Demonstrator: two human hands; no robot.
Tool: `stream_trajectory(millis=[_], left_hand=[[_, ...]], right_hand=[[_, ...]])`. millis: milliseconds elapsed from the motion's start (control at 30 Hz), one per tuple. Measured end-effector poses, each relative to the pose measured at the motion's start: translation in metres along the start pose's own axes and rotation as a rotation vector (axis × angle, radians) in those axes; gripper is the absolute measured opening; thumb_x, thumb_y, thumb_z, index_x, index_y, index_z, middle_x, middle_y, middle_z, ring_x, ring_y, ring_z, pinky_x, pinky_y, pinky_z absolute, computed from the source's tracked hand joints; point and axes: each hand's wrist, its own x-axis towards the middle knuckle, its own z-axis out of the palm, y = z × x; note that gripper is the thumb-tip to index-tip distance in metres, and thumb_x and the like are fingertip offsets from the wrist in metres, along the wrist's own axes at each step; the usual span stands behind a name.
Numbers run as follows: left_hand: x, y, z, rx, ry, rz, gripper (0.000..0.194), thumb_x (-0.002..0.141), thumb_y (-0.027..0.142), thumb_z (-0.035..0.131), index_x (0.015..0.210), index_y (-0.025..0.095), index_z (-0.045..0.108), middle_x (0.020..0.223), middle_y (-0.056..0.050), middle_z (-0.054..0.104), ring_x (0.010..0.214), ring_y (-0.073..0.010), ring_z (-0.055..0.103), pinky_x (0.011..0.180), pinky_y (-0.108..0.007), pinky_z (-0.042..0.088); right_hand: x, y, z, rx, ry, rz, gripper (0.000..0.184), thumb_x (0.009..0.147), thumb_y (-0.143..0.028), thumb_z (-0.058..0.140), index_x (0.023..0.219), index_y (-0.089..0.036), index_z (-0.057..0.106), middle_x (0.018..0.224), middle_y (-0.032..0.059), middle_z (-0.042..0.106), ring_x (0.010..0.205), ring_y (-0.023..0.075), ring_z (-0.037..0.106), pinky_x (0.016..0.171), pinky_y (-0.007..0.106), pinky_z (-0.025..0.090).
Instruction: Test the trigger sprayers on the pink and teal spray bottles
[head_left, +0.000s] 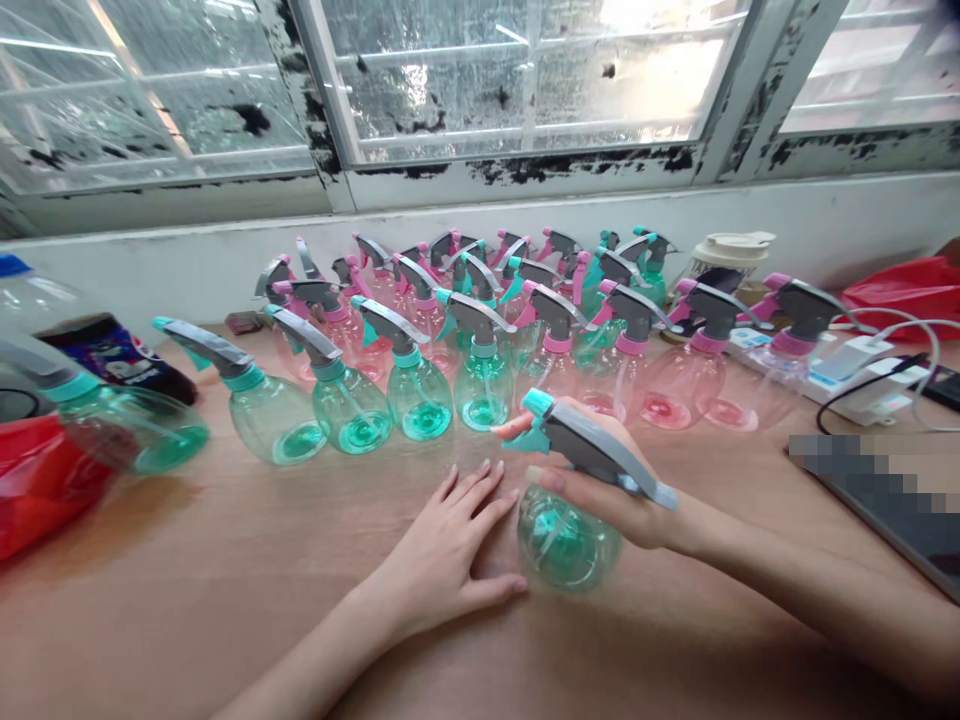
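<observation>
My right hand (622,490) is wrapped round the neck of a green spray bottle (568,540) with a grey and turquoise trigger head, its nozzle pointing left. The bottle's body leans a little near the front of the table. Beside it, my left hand (461,545) lies flat on the tabletop with fingers spread, holding nothing. Just beyond the hands stands a row of spray bottles, green ones (420,400) to the left and pink ones (679,385) to the right.
More spray bottles (435,260) crowd behind, near the windowsill wall. A red bag (45,480) and a dark drink bottle (120,355) lie at left. On the right are a lidded cup (731,255), a power strip with chargers (862,380) and a dark flat device (885,520).
</observation>
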Motion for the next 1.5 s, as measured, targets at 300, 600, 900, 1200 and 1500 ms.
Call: stream_trajectory(millis=[300, 600, 900, 1200, 1500], left_hand=[[0.0, 0.001, 0.0, 0.018, -0.023, -0.012, 0.076, 0.087, 0.06, 0.062, 0.148, 0.02, 0.039, 0.155, -0.016, 0.035, 0.142, -0.0379, 0.03, 0.115, -0.061, 0.019], [0.001, 0.001, -0.001, 0.038, -0.05, -0.015, 0.078, 0.087, 0.059, 0.062, 0.148, 0.016, 0.039, 0.155, -0.017, 0.034, 0.143, -0.0366, 0.029, 0.116, -0.059, 0.017], [0.001, 0.0, 0.0, 0.034, -0.037, -0.009, 0.078, 0.087, 0.06, 0.061, 0.149, 0.019, 0.037, 0.154, -0.015, 0.036, 0.143, -0.0359, 0.028, 0.116, -0.058, 0.017], [0.001, 0.0, -0.001, 0.01, -0.012, -0.005, 0.077, 0.086, 0.058, 0.064, 0.148, 0.019, 0.04, 0.155, -0.016, 0.035, 0.142, -0.0383, 0.03, 0.115, -0.059, 0.019], [0.0, 0.001, -0.001, 0.045, -0.034, -0.01, 0.078, 0.087, 0.06, 0.062, 0.149, 0.019, 0.038, 0.153, -0.015, 0.038, 0.142, -0.037, 0.03, 0.115, -0.06, 0.019]], right_hand=[[-0.002, 0.002, 0.0, 0.032, -0.002, 0.007, 0.033, 0.091, -0.038, 0.058, 0.121, -0.023, 0.06, 0.07, -0.001, 0.059, 0.056, 0.0149, 0.055, 0.067, 0.032, 0.052], [-0.005, 0.011, 0.001, 0.091, -0.022, 0.018, 0.033, 0.092, -0.034, 0.058, 0.124, -0.025, 0.058, 0.064, -0.0032, 0.055, 0.062, 0.0167, 0.058, 0.069, 0.032, 0.053], [-0.002, 0.005, -0.001, 0.052, -0.028, 0.037, 0.02, 0.09, -0.033, 0.06, 0.108, -0.024, 0.06, 0.065, -0.0038, 0.055, 0.06, 0.0155, 0.056, 0.072, 0.032, 0.051], [0.0, 0.001, -0.002, -0.077, 0.025, -0.022, 0.008, 0.088, -0.025, 0.057, 0.083, -0.021, 0.053, 0.072, -0.0018, 0.054, 0.062, 0.0123, 0.052, 0.061, 0.025, 0.046], [-0.005, 0.005, 0.0, 0.034, 0.007, 0.058, 0.024, 0.091, -0.036, 0.058, 0.112, -0.024, 0.058, 0.064, -0.0034, 0.055, 0.059, 0.0146, 0.056, 0.062, 0.028, 0.05]])
